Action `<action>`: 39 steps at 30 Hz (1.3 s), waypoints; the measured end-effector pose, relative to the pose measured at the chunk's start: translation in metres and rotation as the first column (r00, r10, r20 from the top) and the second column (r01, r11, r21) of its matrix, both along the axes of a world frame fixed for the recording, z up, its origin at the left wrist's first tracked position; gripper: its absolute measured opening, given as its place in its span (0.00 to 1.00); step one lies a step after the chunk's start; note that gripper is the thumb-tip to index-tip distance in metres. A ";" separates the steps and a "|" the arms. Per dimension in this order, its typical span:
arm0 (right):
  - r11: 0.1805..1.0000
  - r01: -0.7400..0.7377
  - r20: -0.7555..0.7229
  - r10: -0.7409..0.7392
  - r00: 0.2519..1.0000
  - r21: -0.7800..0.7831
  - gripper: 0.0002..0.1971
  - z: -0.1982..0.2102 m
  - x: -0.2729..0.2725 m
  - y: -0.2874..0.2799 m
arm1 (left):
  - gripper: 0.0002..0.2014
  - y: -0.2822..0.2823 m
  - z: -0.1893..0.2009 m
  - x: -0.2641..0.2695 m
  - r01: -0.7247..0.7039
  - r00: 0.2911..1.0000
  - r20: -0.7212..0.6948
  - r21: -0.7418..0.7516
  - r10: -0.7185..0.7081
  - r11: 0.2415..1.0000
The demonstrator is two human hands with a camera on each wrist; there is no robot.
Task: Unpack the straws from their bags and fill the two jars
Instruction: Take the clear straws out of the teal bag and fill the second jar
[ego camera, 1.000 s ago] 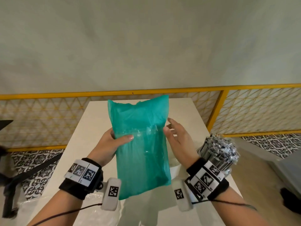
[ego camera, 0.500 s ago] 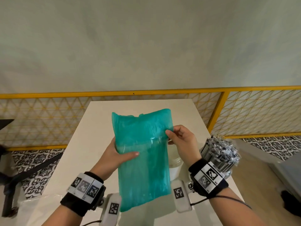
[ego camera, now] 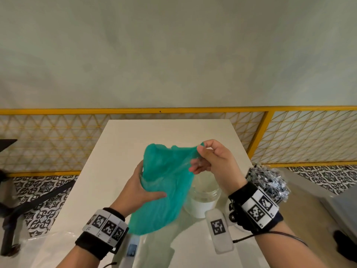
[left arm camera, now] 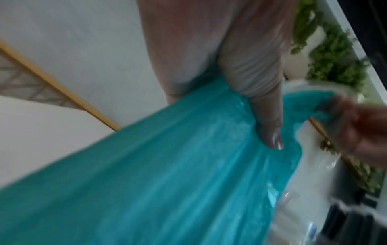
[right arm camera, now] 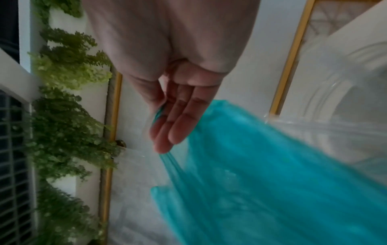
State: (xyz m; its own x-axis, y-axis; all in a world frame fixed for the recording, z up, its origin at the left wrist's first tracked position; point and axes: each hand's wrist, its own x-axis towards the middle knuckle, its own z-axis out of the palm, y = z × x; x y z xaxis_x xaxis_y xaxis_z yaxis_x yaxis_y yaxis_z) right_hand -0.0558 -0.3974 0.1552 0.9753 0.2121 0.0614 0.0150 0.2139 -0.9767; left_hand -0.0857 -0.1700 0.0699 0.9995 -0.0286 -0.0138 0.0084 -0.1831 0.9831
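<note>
Mid-frame, our left hand (ego camera: 142,190) grips the teal straw bag (ego camera: 164,192) while our right hand (ego camera: 210,161) pinches its top edge; we should tear steadily above the empty jar (ego camera: 202,202).

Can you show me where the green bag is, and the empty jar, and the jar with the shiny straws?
green bag (ego camera: 164,194), head view, middle of its front.
empty jar (ego camera: 202,204), head view, its clear wall.
jar with the shiny straws (ego camera: 268,180), head view, the silver straw tops; the jar itself is mostly hidden.

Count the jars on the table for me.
2: an empty clear jar beside the teal straw bag, and a straw-filled jar partly hidden behind the right wrist.
</note>
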 end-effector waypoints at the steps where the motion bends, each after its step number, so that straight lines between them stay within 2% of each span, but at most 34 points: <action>1: 1.000 -0.011 -0.005 0.011 1.000 0.020 0.06 0.005 0.000 0.002 | 0.43 -0.001 -0.003 0.000 -0.004 1.000 0.009 0.039 0.003 0.999; 4: 0.997 -0.039 -0.018 0.040 0.999 0.070 0.06 0.016 0.003 0.009 | 0.32 -0.002 -0.009 0.002 -0.038 0.999 0.014 0.123 0.037 0.992; 7: 0.986 -0.007 -0.013 0.009 1.000 0.164 0.06 0.021 0.011 0.010 | 0.27 0.004 -0.021 0.003 -0.041 0.998 -0.039 0.108 0.045 0.993; 10: 0.961 0.020 -0.028 -0.013 1.000 0.277 0.08 0.028 0.021 0.002 | 0.39 0.010 -0.032 -0.003 -0.027 0.994 -0.107 -0.005 0.026 1.000; 12: 0.964 0.002 -0.021 0.003 1.000 0.265 0.11 0.028 0.024 -0.002 | 0.41 0.010 -0.034 -0.007 -0.036 0.993 -0.110 -0.059 0.029 0.998; 15: 0.993 0.072 0.019 -0.074 0.997 0.099 0.11 0.013 0.026 -0.002 | 0.34 0.013 -0.031 -0.011 -0.025 0.995 -0.100 -0.122 0.013 0.992; 16: 0.994 0.110 0.060 -0.110 0.992 0.004 0.11 0.005 0.025 -0.003 | 0.31 0.015 -0.030 -0.012 -0.022 0.996 -0.091 -0.142 0.009 0.990; 17: 0.986 0.121 0.105 -0.110 0.988 -0.111 0.16 -0.005 0.025 -0.004 | 0.28 0.016 -0.029 -0.012 -0.018 0.996 -0.086 -0.156 0.005 0.988; 18: 0.970 0.075 0.136 -0.044 0.990 -0.229 0.22 -0.015 0.022 -0.005 | 0.28 0.017 -0.028 -0.012 -0.013 0.996 -0.085 -0.174 -0.002 0.985; 20: 0.903 -0.138 0.103 0.195 0.975 -0.408 0.37 -0.032 0.013 -0.002 | 0.29 0.017 -0.026 -0.013 0.021 0.995 -0.089 -0.201 -0.039 0.979; 21: 0.870 -0.220 0.072 0.279 0.957 -0.441 0.44 -0.039 0.007 0.001 | 0.30 0.016 -0.025 -0.014 0.045 0.994 -0.091 -0.209 -0.066 0.977; 22: 0.860 -0.253 0.050 0.305 0.951 -0.443 0.47 -0.043 0.002 0.005 | 0.31 0.014 -0.024 -0.015 0.069 0.992 -0.090 -0.217 -0.090 0.974; 26: 0.892 -0.141 0.070 0.188 0.980 -0.431 0.41 -0.065 -0.013 0.015 | 0.34 0.007 -0.016 -0.016 0.086 0.996 0.009 -0.236 -0.087 0.968; 30: 0.886 -0.147 0.058 0.191 0.980 -0.441 0.35 -0.084 -0.024 0.007 | 0.37 0.001 -0.022 -0.015 0.083 0.996 0.062 -0.251 -0.069 0.965; 39: 0.908 -0.202 -0.135 0.163 0.977 -0.366 0.32 -0.134 -0.029 0.012 | 0.34 -0.010 -0.058 -0.021 0.094 0.988 -0.098 -0.221 -0.118 0.971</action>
